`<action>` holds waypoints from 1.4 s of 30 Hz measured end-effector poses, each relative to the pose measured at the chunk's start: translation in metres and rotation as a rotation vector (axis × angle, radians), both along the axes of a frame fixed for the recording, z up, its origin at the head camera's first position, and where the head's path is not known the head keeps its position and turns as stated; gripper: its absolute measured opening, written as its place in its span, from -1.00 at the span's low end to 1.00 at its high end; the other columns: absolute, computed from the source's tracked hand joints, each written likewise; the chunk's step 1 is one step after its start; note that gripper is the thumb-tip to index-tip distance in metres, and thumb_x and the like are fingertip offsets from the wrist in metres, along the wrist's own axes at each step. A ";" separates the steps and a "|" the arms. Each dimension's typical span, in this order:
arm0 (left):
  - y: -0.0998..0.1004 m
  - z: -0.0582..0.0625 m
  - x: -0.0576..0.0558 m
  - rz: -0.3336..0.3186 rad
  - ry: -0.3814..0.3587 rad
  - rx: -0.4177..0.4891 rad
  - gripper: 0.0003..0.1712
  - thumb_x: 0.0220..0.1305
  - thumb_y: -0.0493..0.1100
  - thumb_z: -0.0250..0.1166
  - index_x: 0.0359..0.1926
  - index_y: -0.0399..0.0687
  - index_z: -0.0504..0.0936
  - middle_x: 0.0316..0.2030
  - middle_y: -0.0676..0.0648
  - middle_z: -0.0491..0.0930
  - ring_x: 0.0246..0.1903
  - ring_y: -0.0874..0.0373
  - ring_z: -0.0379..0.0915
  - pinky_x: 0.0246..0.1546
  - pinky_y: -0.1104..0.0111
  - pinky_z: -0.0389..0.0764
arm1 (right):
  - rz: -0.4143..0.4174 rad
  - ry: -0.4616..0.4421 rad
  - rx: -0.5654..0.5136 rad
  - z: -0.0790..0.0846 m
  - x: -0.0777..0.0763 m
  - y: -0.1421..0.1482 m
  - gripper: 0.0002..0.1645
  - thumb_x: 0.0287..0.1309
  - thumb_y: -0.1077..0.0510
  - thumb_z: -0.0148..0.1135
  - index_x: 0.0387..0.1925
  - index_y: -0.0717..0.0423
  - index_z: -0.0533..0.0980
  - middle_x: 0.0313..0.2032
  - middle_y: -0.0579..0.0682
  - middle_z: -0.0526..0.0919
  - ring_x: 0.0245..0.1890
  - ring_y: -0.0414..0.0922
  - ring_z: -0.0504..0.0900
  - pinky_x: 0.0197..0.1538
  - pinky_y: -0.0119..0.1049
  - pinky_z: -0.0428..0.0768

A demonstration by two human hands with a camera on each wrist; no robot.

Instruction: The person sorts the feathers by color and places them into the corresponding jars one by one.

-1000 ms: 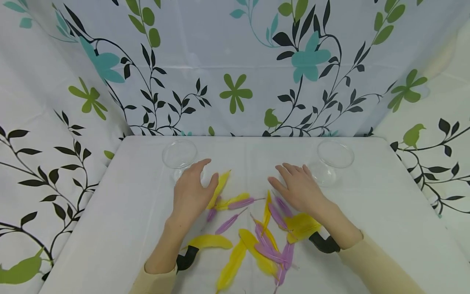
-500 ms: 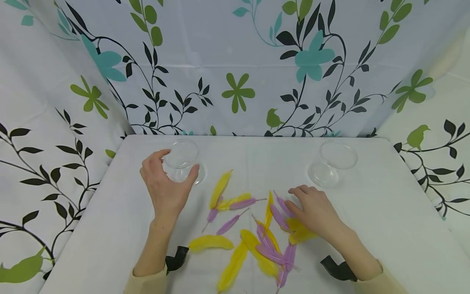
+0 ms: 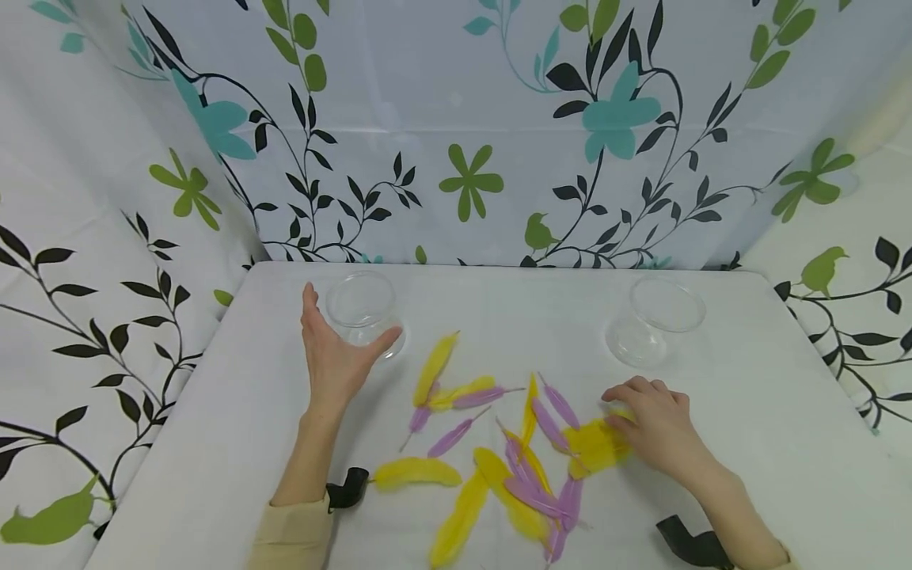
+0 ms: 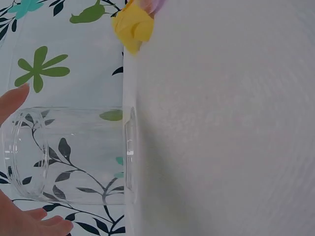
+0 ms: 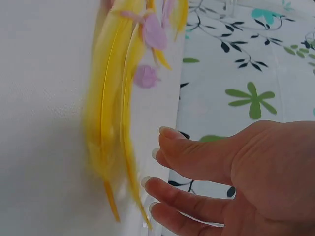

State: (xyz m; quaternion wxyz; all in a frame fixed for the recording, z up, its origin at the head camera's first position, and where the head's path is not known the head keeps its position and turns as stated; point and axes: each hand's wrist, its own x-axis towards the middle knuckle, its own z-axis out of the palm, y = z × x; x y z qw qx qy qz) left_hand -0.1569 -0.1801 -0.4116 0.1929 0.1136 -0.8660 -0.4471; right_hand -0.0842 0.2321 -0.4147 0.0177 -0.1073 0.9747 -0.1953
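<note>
Fingers [image 5: 189,196] parted, left hand [image 3: 333,358] frames a clear, glassy cylindrical jar [image 3: 363,307], right hand [image 3: 661,426] hovers by long yellow feathers [image 3: 597,448], all outside it.

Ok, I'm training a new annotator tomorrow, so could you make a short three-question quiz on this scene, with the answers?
1. Which hand has its thumb and fingers on either side of a clear container?
2. True or false: both clear containers are lying on their sides.
3. What colour are the feathers closest to the right hand? a) purple b) green c) yellow

Key:
1. The left hand.
2. False; that one and the other container, farther right, both stand upright.
3. c) yellow.
</note>
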 end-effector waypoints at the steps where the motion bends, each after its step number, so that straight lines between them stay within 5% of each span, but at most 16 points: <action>1: -0.001 -0.001 -0.001 0.002 -0.005 -0.001 0.49 -0.14 0.23 0.60 0.58 0.22 -0.29 0.52 -0.18 -0.02 0.48 -0.13 -0.03 0.41 -0.21 0.12 | -0.007 -0.011 0.001 0.000 0.000 0.003 -0.71 0.11 0.16 0.42 -0.09 0.05 0.65 -0.11 0.06 0.62 -0.13 0.08 0.45 -0.04 0.21 0.24; 14: -0.008 -0.008 -0.004 -0.021 -0.091 0.019 0.42 -0.03 0.20 0.56 0.57 0.21 -0.31 0.49 -0.25 0.15 0.44 -0.25 0.10 0.36 -0.23 0.18 | -0.066 -0.101 0.028 -0.008 -0.008 0.021 -0.79 0.12 0.12 0.42 -0.25 0.12 0.61 -0.34 -0.04 0.62 -0.26 0.04 0.50 -0.11 0.18 0.24; 24: -0.010 -0.009 -0.004 -0.025 -0.119 -0.014 0.34 0.01 0.18 0.53 0.58 0.18 -0.22 0.50 -0.19 0.14 0.46 -0.18 0.10 0.38 -0.19 0.19 | -0.075 -0.083 -0.026 -0.011 -0.012 0.024 -0.92 0.20 0.19 0.35 -0.35 0.14 0.63 -0.45 -0.10 0.64 -0.37 -0.06 0.49 -0.20 0.03 0.20; 33: -0.007 -0.005 -0.003 -0.045 -0.137 -0.064 0.28 0.02 0.16 0.52 0.56 0.09 -0.12 0.45 -0.18 0.21 0.41 -0.16 0.19 0.32 -0.18 0.30 | -0.084 0.008 -0.046 0.024 -0.011 0.021 -0.95 0.22 0.25 0.32 -0.36 0.16 0.64 -0.46 -0.06 0.64 -0.31 0.02 0.49 -0.14 0.13 0.20; 42: -0.004 0.002 0.001 -0.094 -0.175 -0.087 0.26 -0.01 0.16 0.53 0.52 -0.01 -0.08 0.40 -0.23 0.25 0.34 -0.19 0.27 0.27 -0.14 0.41 | -0.075 0.305 -0.006 0.073 -0.012 0.007 -0.92 0.03 0.32 0.45 -0.37 0.21 0.68 -0.51 0.01 0.62 -0.38 0.03 0.42 -0.21 0.06 0.14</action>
